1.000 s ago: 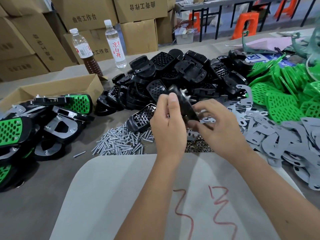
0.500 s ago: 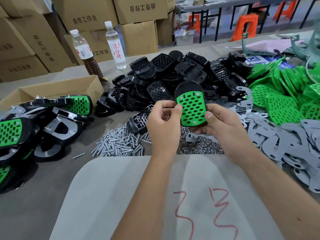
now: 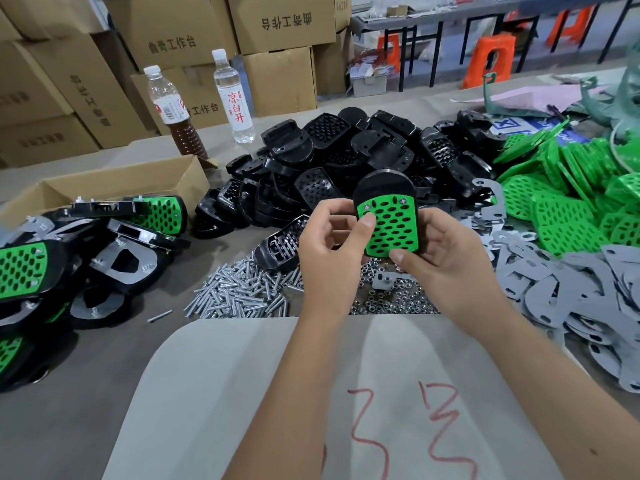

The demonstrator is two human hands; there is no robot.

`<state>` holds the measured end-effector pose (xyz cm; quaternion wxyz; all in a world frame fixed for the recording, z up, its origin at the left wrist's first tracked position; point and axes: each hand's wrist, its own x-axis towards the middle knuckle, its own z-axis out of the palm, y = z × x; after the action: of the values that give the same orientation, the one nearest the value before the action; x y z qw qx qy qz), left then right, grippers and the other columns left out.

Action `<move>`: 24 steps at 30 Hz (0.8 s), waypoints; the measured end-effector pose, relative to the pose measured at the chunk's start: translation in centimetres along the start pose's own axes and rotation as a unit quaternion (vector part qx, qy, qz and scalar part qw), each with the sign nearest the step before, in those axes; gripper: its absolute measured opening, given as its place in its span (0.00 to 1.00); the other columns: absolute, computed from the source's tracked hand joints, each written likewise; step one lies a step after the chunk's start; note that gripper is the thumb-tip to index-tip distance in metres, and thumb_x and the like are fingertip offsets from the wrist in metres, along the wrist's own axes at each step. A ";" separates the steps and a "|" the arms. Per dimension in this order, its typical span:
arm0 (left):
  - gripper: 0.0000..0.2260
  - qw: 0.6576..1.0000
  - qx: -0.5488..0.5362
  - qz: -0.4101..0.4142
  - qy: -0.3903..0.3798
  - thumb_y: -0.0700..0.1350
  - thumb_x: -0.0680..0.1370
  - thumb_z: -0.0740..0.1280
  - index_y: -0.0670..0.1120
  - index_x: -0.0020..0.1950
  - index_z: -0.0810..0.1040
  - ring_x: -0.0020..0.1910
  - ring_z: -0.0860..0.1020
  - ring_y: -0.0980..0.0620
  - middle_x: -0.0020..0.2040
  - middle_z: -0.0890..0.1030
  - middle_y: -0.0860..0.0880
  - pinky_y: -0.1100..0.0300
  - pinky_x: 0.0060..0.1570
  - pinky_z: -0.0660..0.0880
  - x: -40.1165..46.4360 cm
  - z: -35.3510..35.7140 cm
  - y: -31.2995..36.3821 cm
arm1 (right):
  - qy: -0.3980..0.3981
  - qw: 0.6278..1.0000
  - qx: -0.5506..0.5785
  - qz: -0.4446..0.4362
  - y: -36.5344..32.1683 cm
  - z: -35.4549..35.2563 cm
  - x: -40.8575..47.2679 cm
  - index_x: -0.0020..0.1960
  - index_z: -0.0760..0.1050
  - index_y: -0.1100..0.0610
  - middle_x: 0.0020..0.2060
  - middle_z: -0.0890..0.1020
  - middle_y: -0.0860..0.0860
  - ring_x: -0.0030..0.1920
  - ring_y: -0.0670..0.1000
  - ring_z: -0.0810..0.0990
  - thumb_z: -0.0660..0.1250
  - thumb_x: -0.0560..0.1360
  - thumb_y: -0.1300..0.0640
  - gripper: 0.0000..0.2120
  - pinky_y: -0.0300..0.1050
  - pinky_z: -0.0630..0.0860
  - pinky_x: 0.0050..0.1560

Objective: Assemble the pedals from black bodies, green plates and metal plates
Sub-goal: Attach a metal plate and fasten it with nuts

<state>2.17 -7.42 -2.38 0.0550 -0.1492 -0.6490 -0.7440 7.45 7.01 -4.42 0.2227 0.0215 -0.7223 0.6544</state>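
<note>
Both hands hold one pedal [image 3: 389, 223] upright above the table, its green perforated plate facing me on a black body. My left hand [image 3: 329, 251] grips its left edge, thumb pressed on the plate's upper left. My right hand [image 3: 446, 258] grips the right and lower edge, thumb on the bottom of the plate. A heap of black bodies [image 3: 349, 161] lies behind, green plates [image 3: 571, 202] are piled at the right, and grey metal plates [image 3: 568, 289] spread at the lower right. Screws [image 3: 239, 296] and nuts [image 3: 394, 303] lie under the hands.
Finished pedals [image 3: 69, 258] are stacked at the left beside an open cardboard box [image 3: 114, 185]. Two bottles [image 3: 235, 98] stand behind the black heap, with cartons [image 3: 277, 22] beyond. A grey mat [image 3: 242, 393] with red marks covers the near table.
The pedal was turned from edge-on, back side showing, to face me with its green plate. Both hands shifted their grip around it and it rose slightly.
</note>
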 end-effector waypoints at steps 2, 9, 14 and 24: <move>0.07 1.000 -0.005 0.012 -0.010 0.48 0.75 0.74 0.50 0.52 0.81 0.45 0.82 0.43 0.48 0.83 0.40 0.53 0.37 0.80 0.0 -0.1 -0.1 | 0.011 1.000 -0.027 -0.009 0.1 0.1 0.0 0.60 0.77 0.51 0.52 0.87 0.48 0.53 0.49 0.87 0.73 0.76 0.71 0.20 0.41 0.83 0.51; 0.11 0.998 0.014 0.042 -0.033 0.51 0.73 0.76 0.54 0.53 0.79 0.53 0.82 0.36 0.51 0.84 0.42 0.30 0.50 0.79 0.1 -0.2 -0.4 | 0.036 0.996 -0.079 -0.031 0.9 0.1 0.3 0.63 0.77 0.53 0.52 0.86 0.48 0.54 0.49 0.86 0.73 0.76 0.71 0.21 0.49 0.82 0.56; 0.08 0.999 -0.006 0.028 -0.039 0.50 0.78 0.72 0.50 0.54 0.79 0.49 0.83 0.45 0.51 0.82 0.37 0.54 0.38 0.80 0.2 -0.3 -0.6 | 0.022 0.997 -0.071 -0.021 0.8 0.0 0.2 0.64 0.77 0.54 0.52 0.86 0.48 0.54 0.48 0.86 0.73 0.76 0.70 0.20 0.47 0.84 0.55; 0.10 0.997 -0.048 -0.052 0.015 0.49 0.77 0.70 0.43 0.46 0.74 0.43 0.74 0.47 0.42 0.75 0.45 0.46 0.42 0.74 0.1 -0.1 -0.8 | -0.006 0.999 -0.031 -0.027 -0.4 0.5 -0.3 0.58 0.81 0.40 0.53 0.88 0.47 0.54 0.51 0.87 0.75 0.72 0.57 0.18 0.58 0.83 0.57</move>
<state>1.79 -7.40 -3.12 0.0186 -0.1068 -0.6188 -0.7780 7.67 6.43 -4.19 0.2365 0.0373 -0.7429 0.6251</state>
